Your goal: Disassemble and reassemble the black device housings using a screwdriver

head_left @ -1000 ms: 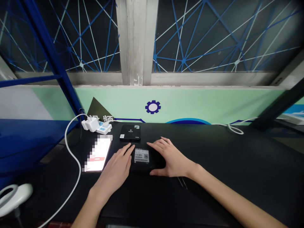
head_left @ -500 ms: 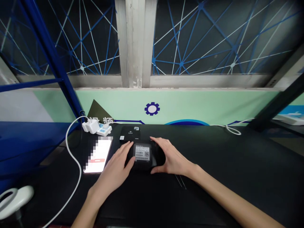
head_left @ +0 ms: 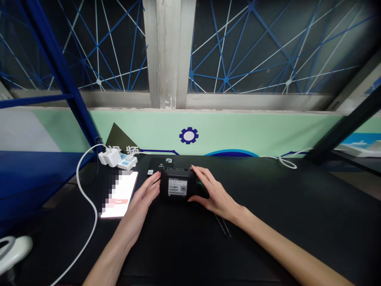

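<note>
Where the room is closed off at the back, two window panes (head_left: 113,47) crossed by blue and white lines are set above one pale green wall (head_left: 238,127), and one black tabletop (head_left: 268,214) is spread below. It is flanked by one blue frame (head_left: 50,51) and one slanted dark post (head_left: 333,135). One white cable (head_left: 92,206) is curved across the left.

Two hands are seen. By the right hand (head_left: 216,194), one labelled black box (head_left: 177,188) is grasped at its right end; the left hand (head_left: 145,192) is held straight-fingered at its left side, and whether it grips cannot be told. The box is tilted over the tabletop's middle, label towards the camera.

One lit phone (head_left: 123,190) is laid left of the left hand. A second black box (head_left: 160,163) is partly blocked by the first. One white plug (head_left: 110,157) is placed behind the phone, and two thin prongs (head_left: 222,226) are partly hidden by the right hand.
</note>
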`<state>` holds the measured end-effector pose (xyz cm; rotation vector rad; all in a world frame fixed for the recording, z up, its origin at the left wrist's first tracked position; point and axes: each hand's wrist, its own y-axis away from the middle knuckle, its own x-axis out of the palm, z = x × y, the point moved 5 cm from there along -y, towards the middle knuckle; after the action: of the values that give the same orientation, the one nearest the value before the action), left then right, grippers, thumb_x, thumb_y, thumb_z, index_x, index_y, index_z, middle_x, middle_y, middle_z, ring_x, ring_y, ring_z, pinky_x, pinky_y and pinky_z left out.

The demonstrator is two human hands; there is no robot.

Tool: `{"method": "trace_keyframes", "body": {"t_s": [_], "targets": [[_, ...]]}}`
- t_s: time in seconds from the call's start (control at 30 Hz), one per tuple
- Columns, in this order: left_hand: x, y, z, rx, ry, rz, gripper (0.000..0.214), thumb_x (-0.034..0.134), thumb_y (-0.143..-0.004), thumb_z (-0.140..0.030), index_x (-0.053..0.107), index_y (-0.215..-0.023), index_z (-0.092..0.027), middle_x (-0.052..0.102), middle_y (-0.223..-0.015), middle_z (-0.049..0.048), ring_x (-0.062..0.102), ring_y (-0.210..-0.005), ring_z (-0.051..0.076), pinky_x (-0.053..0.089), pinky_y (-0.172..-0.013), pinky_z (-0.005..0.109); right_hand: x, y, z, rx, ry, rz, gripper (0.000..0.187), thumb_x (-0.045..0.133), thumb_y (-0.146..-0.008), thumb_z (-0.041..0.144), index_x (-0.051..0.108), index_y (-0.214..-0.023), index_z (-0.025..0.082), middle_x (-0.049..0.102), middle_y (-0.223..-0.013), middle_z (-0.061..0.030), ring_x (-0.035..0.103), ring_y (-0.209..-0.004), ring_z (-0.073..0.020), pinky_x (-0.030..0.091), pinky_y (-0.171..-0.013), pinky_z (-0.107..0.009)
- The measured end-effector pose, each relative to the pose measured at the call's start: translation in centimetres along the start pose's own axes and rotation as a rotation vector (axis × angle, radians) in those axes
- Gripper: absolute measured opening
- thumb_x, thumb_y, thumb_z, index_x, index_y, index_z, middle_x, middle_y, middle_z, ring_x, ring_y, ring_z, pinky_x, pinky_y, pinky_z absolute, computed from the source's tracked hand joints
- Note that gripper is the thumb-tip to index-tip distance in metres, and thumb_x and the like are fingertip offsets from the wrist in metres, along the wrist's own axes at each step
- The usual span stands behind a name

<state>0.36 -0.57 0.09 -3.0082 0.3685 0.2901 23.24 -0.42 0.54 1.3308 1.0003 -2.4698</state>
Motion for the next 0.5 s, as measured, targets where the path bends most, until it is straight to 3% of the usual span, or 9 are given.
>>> {"method": "trace_keyframes", "body": {"t_s": [0.2,0.33,0.5], "targets": [[0.3,0.3,-0.3,-0.018,0.175,-0.030,0.049,0.045,-0.101,-0.055,0.053,-0.143,-0.030,0.044,-0.158,0.0010,0.040,-0.146,0.026,0.041,-0.117,0.040,-0.5,0.2,0.7,-0.102,-0.054,-0.157,0.060,0.063,-0.096,0.024,0.037,-0.149,0.033,0.051,-0.140,-0.0125,0.055,-0.131,-0.0293,0.054,-0.105,-0.047],[0.4,0.4,-0.2,-0.058,0.285,-0.052,0.051,0.050,-0.098,-0.057,0.057,-0.139,-0.027,0.055,-0.149,0.0053,0.044,-0.143,0.029,0.037,-0.119,0.044,-0.5,0.3,0.8,-0.165,-0.126,-0.179,0.046,0.058,-0.098,0.019,0.046,-0.141,0.030,0.063,-0.131,-0.0103,0.064,-0.121,-0.0250,0.058,-0.099,-0.041],[-0.1,0.1,-0.1,-0.061,0.235,-0.028,0.052,0.048,-0.098,-0.061,0.059,-0.136,-0.027,0.058,-0.145,0.0054,0.050,-0.137,0.028,0.037,-0.118,0.044,-1.2,0.6,1.1,-0.244,-0.146,-0.232,0.033,0.060,-0.098,0.016,0.057,-0.129,0.027,0.073,-0.119,-0.0072,0.071,-0.108,-0.0209,0.060,-0.094,-0.033]]}}
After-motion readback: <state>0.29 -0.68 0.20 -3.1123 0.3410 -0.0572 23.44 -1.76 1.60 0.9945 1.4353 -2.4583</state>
